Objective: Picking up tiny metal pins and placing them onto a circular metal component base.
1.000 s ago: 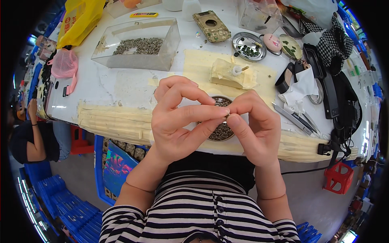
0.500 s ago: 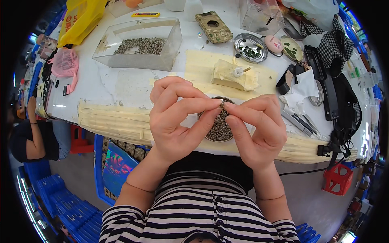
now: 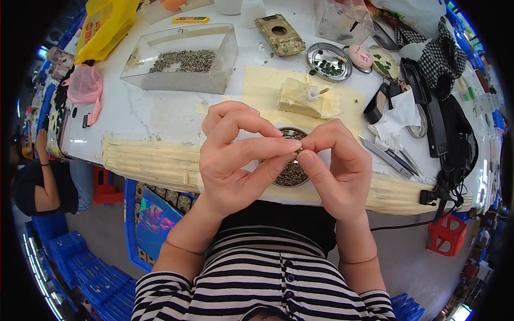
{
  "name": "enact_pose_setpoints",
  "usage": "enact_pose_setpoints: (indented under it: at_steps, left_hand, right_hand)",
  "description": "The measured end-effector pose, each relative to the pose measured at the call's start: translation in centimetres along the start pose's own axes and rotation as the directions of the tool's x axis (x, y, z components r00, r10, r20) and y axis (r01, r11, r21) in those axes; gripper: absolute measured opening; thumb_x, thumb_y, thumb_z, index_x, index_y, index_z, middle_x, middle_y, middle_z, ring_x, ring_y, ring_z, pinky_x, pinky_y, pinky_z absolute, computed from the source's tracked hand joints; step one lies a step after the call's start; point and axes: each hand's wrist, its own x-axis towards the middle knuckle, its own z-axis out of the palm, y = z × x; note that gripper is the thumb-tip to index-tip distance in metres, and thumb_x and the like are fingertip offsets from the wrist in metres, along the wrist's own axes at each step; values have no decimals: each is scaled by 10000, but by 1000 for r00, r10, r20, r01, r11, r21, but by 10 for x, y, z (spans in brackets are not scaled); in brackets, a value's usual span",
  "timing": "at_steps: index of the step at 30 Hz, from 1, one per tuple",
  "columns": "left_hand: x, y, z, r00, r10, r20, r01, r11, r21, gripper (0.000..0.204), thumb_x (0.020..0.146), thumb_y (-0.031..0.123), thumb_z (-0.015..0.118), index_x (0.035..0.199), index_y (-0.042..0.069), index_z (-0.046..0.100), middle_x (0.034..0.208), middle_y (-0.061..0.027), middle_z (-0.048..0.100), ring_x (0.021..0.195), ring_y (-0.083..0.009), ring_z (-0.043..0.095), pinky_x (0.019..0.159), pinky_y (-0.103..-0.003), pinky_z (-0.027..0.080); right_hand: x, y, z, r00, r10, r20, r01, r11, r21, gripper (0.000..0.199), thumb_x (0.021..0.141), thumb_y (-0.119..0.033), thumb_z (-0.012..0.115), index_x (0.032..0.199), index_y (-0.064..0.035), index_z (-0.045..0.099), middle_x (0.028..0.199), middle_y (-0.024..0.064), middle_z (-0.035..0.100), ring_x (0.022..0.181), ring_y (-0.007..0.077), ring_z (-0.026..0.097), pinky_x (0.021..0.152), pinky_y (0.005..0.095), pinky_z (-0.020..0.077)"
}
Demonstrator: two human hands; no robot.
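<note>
A round metal dish [image 3: 292, 184] of small grey-brown pieces sits at the table's near edge, partly hidden by my hands. Over it, my left hand [image 3: 230, 160] pinches with thumb and forefinger, its other fingers curled loosely above. My right hand [image 3: 342, 168] meets it tip to tip, thumb and forefinger pressed together. Whatever lies between the fingertips is too small to make out. Beyond the dish stands a block wrapped in yellowish tape [image 3: 308, 99], with a small white nozzle and a thin stick on top.
A clear box [image 3: 214, 80] of grey pieces stands far left. Behind the block are a camouflage phone case [image 3: 279, 35] and a metal dish of dark green pieces [image 3: 342, 77]. Tweezers [image 3: 388, 155] and a crumpled tissue [image 3: 396, 120] lie right. A person [image 3: 45, 182] sits at the left.
My right forefinger and thumb have drawn in against the left fingertips, and the right hand's fingers have curled more. Both hands stay over the dish.
</note>
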Motion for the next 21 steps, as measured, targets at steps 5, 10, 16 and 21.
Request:
enact_pose_setpoints:
  at_steps: [5,10,16,21]
  left_hand:
    - [-2,0,-1,1000,-17,11,17,1000,14,192,757,44,799,937,93,757,915,-35,643,991,-266,488,931,-422,394]
    - [-2,-1,1,1000,-28,-9,28,999,17,189,763,34,797,942,78,751,903,-31,638,981,-256,489,928,-405,397]
    - [-3,-1,-1,999,-26,-19,27,1000,12,191,768,33,792,950,79,752,909,-32,641,983,-254,487,929,-405,393]
    - [-1,-2,-2,1000,11,3,-11,1000,0,225,741,56,802,954,122,771,915,-18,649,966,-251,497,898,-397,397]
  right_hand:
    - [0,-1,3,988,-140,-69,126,975,-182,154,741,-1,799,873,-48,736,810,44,642,759,190,561,676,301,434]
    - [1,-5,2,954,-295,-51,261,904,-337,266,688,-3,829,933,-89,770,799,25,638,730,186,539,650,301,415]
    - [1,-3,2,951,-305,-48,258,871,-418,281,685,-17,837,948,-97,781,800,17,641,722,183,534,643,295,409]
    - [-1,-3,5,987,-153,-54,134,955,-264,204,731,-22,816,924,-66,768,811,39,649,733,186,549,663,294,426]
